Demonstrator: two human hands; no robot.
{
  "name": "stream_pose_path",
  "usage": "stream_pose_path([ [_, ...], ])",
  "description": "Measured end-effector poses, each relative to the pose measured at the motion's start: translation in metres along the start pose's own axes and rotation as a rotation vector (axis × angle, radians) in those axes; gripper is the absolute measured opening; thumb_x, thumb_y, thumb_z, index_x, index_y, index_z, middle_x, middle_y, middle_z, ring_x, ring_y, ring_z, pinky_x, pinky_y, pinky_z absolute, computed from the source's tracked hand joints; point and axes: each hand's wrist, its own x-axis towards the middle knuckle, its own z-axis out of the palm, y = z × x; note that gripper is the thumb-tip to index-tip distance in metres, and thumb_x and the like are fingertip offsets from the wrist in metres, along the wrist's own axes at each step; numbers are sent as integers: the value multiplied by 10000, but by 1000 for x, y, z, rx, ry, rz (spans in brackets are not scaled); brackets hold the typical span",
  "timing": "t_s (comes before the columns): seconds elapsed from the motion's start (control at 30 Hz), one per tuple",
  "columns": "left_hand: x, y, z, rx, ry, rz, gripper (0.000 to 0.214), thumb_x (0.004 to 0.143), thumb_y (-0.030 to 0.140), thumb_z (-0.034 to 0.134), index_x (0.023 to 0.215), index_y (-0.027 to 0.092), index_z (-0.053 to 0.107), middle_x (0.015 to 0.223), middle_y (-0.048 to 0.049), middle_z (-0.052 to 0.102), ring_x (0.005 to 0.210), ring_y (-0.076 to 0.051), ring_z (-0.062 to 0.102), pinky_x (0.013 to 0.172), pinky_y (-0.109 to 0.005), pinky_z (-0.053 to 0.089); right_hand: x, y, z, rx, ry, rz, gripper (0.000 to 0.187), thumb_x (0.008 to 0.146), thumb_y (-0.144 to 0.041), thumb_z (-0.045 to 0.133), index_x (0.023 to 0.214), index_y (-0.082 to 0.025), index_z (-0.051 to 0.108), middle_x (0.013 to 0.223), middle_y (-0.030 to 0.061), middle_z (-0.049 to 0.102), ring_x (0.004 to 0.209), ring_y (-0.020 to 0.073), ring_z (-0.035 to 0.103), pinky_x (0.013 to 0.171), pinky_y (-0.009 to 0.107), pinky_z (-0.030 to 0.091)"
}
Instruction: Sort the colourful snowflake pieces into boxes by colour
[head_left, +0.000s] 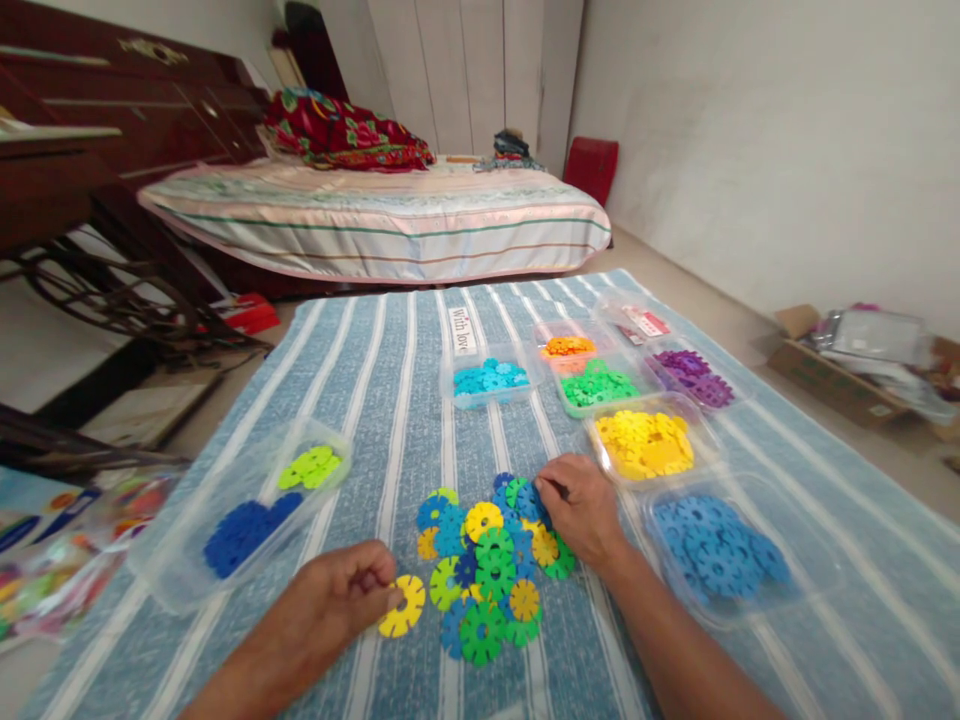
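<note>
A pile of mixed plastic snowflake discs (487, 565), blue, green and yellow, lies on a blue striped cloth (390, 400). My left hand (349, 590) is curled at the pile's left edge, its fingertips pinching a yellow disc (403, 607) that rests on the cloth. My right hand (581, 508) sits at the pile's upper right, fingers closed on a blue disc (531, 500) at the pile's top.
Clear tubs ring the pile: dark blue and lime discs (247, 520) at left, cyan (489, 378), orange (568, 347), green (598, 386), purple (694, 372), yellow (645, 443) and blue (716, 555) at right. A bed (375, 215) stands behind, a cardboard box (840, 375) at right.
</note>
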Motion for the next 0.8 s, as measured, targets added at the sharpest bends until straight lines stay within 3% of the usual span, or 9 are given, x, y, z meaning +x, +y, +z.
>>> stream_pose_path([
  [0.1,3,10,-3,-97,-22,10,263,725,436,552,649,187,517,542,41,450,521,-101,392,481,-219,291,1,-1,-1,-10,-4,3,175,791,-173,507,674,-220,630,726,4,623,753,148,525,724,268,384],
  [0.17,10,29,-1,-131,-4,29,245,709,419,567,654,182,537,528,41,462,502,-96,398,466,-216,296,1,-2,-1,-11,-8,3,177,791,-174,507,670,-220,628,721,5,621,754,149,525,722,268,383],
  [0.3,36,92,24,-188,88,150,164,658,331,598,672,170,567,532,43,513,509,-93,462,477,-205,355,-1,0,1,-14,-1,-2,156,778,-189,514,672,-220,625,706,6,616,727,153,525,678,264,378],
  [0.4,58,141,47,-416,111,329,141,675,284,584,737,157,581,580,29,568,533,-92,523,526,-209,427,-3,3,3,-32,44,43,142,762,-199,516,672,-211,624,690,12,609,694,157,527,623,258,369],
  [0.47,68,159,54,-529,150,416,173,662,254,600,802,153,591,696,3,627,631,-109,579,584,-218,465,-3,3,3,-23,44,41,155,772,-204,507,680,-213,631,706,12,617,710,159,532,639,260,376],
  [0.53,73,162,51,-496,200,429,165,672,248,592,805,150,598,721,-4,635,656,-113,588,594,-219,469,-3,4,2,0,5,4,169,788,-202,500,691,-219,638,727,7,625,734,156,532,679,264,382],
  [0.6,72,149,40,-376,243,381,136,698,262,569,771,150,597,660,8,613,604,-106,570,568,-218,457,-2,3,0,6,-18,-14,171,794,-199,499,700,-220,641,729,7,627,742,155,531,696,268,383],
  [0.73,55,102,11,-31,295,230,144,710,299,542,670,167,581,555,35,549,534,-101,504,516,-214,389,-3,4,-2,-13,-31,-23,161,790,-207,508,708,-220,645,734,15,632,759,161,537,707,276,388],
  [0.8,44,78,2,123,251,170,150,707,306,532,652,176,581,542,35,537,543,-110,489,513,-217,353,-3,4,-2,-15,-33,-24,164,790,-208,506,706,-222,647,741,15,635,765,161,538,712,277,392],
])
